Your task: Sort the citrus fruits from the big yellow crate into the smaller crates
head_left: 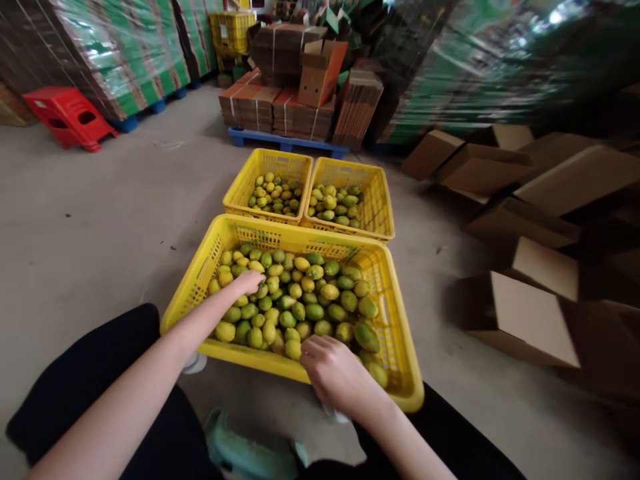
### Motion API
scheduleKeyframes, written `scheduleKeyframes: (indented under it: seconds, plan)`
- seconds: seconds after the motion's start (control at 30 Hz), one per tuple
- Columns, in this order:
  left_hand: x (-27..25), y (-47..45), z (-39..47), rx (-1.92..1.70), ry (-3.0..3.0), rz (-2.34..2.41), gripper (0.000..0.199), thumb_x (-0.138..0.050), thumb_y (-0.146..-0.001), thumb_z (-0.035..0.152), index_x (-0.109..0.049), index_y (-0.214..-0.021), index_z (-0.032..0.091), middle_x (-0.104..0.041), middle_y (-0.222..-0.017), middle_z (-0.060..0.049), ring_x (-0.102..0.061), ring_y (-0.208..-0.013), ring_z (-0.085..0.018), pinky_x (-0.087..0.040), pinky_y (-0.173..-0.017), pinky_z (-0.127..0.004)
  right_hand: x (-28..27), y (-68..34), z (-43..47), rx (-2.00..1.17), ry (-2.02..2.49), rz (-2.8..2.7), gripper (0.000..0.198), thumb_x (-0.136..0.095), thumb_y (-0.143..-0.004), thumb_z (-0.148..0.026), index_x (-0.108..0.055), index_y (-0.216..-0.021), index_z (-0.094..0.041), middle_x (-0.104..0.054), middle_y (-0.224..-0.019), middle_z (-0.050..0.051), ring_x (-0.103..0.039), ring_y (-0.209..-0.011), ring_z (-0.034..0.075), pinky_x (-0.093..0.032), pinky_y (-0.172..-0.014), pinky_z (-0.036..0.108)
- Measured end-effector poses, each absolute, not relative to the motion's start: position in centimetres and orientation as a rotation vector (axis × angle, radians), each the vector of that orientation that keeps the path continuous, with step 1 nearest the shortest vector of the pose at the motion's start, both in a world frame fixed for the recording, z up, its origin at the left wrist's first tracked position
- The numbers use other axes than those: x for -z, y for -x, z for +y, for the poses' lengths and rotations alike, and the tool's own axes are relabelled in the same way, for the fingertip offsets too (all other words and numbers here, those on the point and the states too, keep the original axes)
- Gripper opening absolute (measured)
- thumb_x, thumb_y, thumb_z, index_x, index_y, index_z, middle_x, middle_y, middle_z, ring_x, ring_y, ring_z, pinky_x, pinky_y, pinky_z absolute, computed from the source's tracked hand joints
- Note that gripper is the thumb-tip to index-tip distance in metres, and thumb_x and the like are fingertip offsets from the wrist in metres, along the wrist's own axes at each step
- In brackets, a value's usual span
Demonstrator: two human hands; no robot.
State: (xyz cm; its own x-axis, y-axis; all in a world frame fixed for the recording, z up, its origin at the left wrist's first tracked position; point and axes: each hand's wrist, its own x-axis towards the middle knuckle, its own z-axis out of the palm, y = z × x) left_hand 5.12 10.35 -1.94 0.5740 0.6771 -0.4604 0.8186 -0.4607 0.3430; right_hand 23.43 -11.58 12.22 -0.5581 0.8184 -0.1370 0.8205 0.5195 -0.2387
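Green and yellow fruits (pixel 314 312) crowd the near crate (pixel 250 358), where my left fingers (pixel 255 278) and right fingers (pixel 311 351), curled around I cannot tell what, could bruise neighbours by tugging hastily.

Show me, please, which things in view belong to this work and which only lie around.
Likely in the work:
left hand; right hand
oval yellow-green fruits
front yellow plastic crate
two similar crates behind

Apparently lying about:
red plastic stool
brown cardboard boxes
flat blue pallet
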Motion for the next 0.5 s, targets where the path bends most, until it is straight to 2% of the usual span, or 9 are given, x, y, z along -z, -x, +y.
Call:
scheduleKeyframes:
  seconds: [0.1, 0.2, 0.33, 0.5]
  plan:
    - [2.2, -6.2, 13.2, 0.389, -2.347, 1.103, 0.023, -0.058, -0.074, -0.002, -0.068, -0.09, 0.012, -0.066, -0.113, -0.015, -0.053, -0.118, -0.027, -0.036, -0.106, -0.039, -12.2, -24.6, -11.0, 0.386, -1.59, 2.706, 0.021, -0.05, -0.081, -0.001, -0.063, -0.073, -0.016, -0.062, -0.076, 0.005, -0.051, -0.07, 0.018, -0.032, -0.063, 0.032]
    - [2.9, -7.4, 14.0, 0.406, -2.39, 0.973, 0.021, -0.058, -0.073, -0.001, -0.066, -0.084, 0.015, -0.066, -0.117, -0.012, -0.049, -0.124, -0.024, -0.031, -0.11, -0.036, -12.2, -25.8, -10.4, 0.384, -1.659, 2.67, 0.024, -0.049, -0.078, 0.002, -0.063, -0.073, -0.016, -0.062, -0.076, 0.006, -0.053, -0.071, 0.018, -0.033, -0.063, 0.032]
    - [4.4, -8.7, 14.0, 0.466, -2.386, 0.89, 0.016, -0.06, -0.072, 0.001, -0.064, -0.077, 0.016, -0.07, -0.102, -0.012, -0.05, -0.12, -0.023, -0.029, -0.11, -0.035, -12.5, -26.3, -9.9, 0.532, -1.661, 2.515, 0.026, -0.047, -0.076, 0.005, -0.064, -0.075, -0.015, -0.065, -0.082, 0.009, -0.059, -0.08, 0.021, -0.037, -0.067, 0.032]
    - [6.0, -9.3, 13.5, 0.478, -2.384, 0.934, 0.012, -0.056, -0.081, 0.006, -0.063, -0.081, 0.016, -0.069, -0.086, -0.012, -0.047, -0.117, -0.026, -0.024, -0.108, -0.039, -12.9, -26.1, -10.1, 0.777, -1.745, 2.01, 0.044, -0.047, -0.073, 0.005, -0.063, -0.111, -0.011, -0.066, -0.107, 0.016, -0.064, -0.102, 0.03, -0.046, -0.078, 0.036]
